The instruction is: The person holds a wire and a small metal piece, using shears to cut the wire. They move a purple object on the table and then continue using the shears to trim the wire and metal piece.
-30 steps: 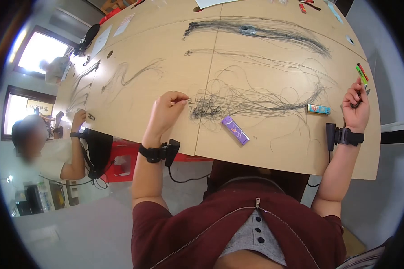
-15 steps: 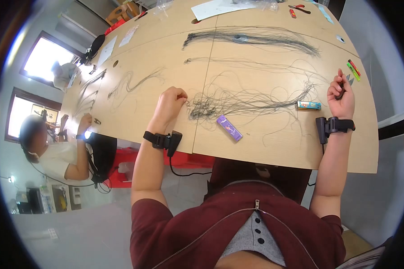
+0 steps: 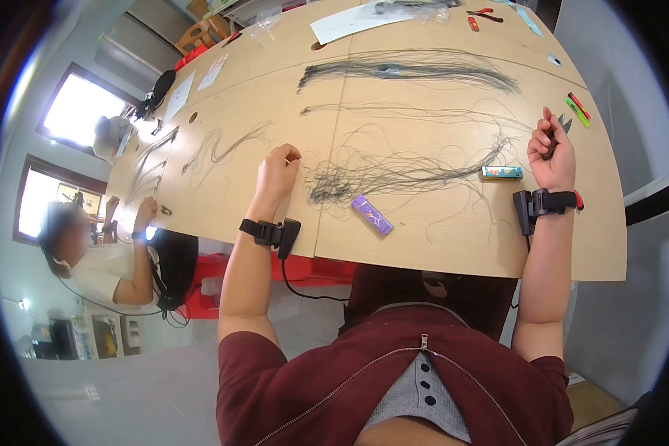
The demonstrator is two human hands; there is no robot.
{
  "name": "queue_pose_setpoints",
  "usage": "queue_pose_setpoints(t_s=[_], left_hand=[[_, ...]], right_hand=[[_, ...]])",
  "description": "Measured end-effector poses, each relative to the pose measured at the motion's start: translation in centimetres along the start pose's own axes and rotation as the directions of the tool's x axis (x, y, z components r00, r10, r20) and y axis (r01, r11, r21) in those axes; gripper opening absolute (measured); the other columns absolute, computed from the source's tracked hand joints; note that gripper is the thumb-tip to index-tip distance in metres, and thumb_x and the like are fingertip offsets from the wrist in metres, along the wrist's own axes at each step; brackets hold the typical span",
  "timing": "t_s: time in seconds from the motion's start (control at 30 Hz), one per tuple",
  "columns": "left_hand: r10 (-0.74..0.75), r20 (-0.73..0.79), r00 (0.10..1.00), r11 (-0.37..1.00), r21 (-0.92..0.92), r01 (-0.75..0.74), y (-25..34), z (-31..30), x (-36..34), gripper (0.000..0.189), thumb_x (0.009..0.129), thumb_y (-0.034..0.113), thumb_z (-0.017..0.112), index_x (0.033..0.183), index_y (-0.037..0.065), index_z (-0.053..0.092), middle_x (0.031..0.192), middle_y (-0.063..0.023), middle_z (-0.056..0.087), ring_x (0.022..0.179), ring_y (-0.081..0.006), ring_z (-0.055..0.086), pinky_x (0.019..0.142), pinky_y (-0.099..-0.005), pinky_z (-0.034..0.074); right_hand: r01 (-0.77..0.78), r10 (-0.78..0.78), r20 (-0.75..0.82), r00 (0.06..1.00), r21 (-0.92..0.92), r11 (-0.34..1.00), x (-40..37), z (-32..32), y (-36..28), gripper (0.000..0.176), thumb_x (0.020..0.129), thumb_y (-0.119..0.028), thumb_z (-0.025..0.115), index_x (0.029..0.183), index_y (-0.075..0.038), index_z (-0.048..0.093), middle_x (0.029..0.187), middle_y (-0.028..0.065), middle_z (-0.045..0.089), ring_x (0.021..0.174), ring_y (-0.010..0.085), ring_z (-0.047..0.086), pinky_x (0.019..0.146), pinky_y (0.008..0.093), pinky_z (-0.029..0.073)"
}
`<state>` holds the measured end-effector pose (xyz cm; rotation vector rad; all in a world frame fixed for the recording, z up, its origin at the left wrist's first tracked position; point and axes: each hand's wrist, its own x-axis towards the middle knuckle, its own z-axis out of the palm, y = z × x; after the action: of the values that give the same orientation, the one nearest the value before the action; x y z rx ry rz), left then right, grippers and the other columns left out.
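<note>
A: What's the left hand [image 3: 279, 175] up to, left of centre?
B: Fingers bunched just beside the clumped end of the strand bundle [image 3: 424, 175]; can't tell if that grip has a strand. Bundle's mid-frame, stretched sideways, probably to limit tangles.
A: Room to move?
B: Bare table [image 3: 438, 256] below it to the front edge. Turquoise lighter [image 3: 502, 172] crowds its right end. Centre right, the right hand [image 3: 554, 152] is curled round a pointed tool [image 3: 567, 125], likely for handiness.

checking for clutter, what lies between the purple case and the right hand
The head view shows the small blue case and some thin dark strands between the purple case and the right hand.
</note>
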<state>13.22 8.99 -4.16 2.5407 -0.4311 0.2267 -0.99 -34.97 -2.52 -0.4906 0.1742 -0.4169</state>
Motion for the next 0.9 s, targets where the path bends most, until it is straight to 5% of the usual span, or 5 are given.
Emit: queue_pose_setpoints(t_s=[0.13, 0.33, 0.43, 0.7, 0.9], left_hand=[[-0.107, -0.001, 0.994, 0.993, 0.042, 0.107, 0.0, -0.2, 0.4, 0.020, 0.073, 0.014, 0.062, 0.090, 0.005, 0.063, 0.072, -0.0110, 0.060, 0.069, -0.0232, 0.059, 0.062, -0.0326, 0.047], [-0.012, 0.085, 0.996, 1.000, -0.016, 0.013, -1.6, 1.0, 1.5, 0.015, 0.072, 0.015, 0.064, 0.081, 0.003, 0.065, 0.071, -0.0104, 0.060, 0.066, -0.0211, 0.059, 0.061, -0.0308, 0.047], [0.044, -0.042, 0.998, 0.998, -0.034, -0.046, -0.7, 0.7, 1.7, 0.010, 0.075, 0.009, 0.063, 0.076, -0.001, 0.063, 0.067, -0.0038, 0.058, 0.061, -0.0103, 0.054, 0.056, -0.0234, 0.043], [-0.083, -0.031, 0.996, 0.847, -0.528, 0.055, 4.6, -1.4, 1.7, 0.009, 0.080, 0.007, 0.059, 0.085, 0.000, 0.062, 0.077, -0.0063, 0.063, 0.068, -0.0098, 0.057, 0.062, -0.0227, 0.046], [0.102, 0.020, 0.995, 0.614, -0.788, -0.047, 11.6, 1.5, 0.5, 0.009, 0.082, 0.005, 0.059, 0.088, -0.002, 0.060, 0.080, -0.0056, 0.063, 0.071, -0.0102, 0.056, 0.067, -0.0225, 0.046]], right_hand=[[-0.005, 0.005, 0.008, 1.000, -0.002, 1.000, -0.1, 0.2, 0.1, 0.020, 0.089, -0.012, 0.048, 0.106, -0.002, 0.052, 0.073, 0.0008, 0.051, 0.053, 0.0053, 0.039, 0.044, 0.0166, 0.031], [-0.019, 0.019, 0.020, 1.000, -0.010, 1.000, 0.2, -0.2, 0.3, 0.020, 0.089, -0.013, 0.048, 0.106, -0.002, 0.052, 0.073, -0.0001, 0.050, 0.053, 0.0051, 0.039, 0.043, 0.0163, 0.031], [-0.022, 0.022, 0.018, 1.000, -0.030, 0.999, 0.0, 0.0, 0.3, 0.021, 0.089, -0.013, 0.050, 0.106, -0.002, 0.052, 0.072, -0.0008, 0.050, 0.053, 0.0047, 0.039, 0.043, 0.0161, 0.030], [-0.222, 0.280, 0.082, 0.956, -0.419, 0.880, -2.3, 4.0, 4.2, 0.028, 0.083, -0.012, 0.056, 0.109, -0.001, 0.052, 0.071, -0.0029, 0.051, 0.053, 0.0020, 0.040, 0.044, 0.0153, 0.030], [-0.372, 0.523, 0.082, 0.849, -0.611, 0.699, -4.1, 7.8, 9.2, 0.026, 0.083, -0.017, 0.056, 0.103, 0.000, 0.056, 0.072, -0.0034, 0.047, 0.052, 0.0013, 0.037, 0.043, 0.0161, 0.028]])
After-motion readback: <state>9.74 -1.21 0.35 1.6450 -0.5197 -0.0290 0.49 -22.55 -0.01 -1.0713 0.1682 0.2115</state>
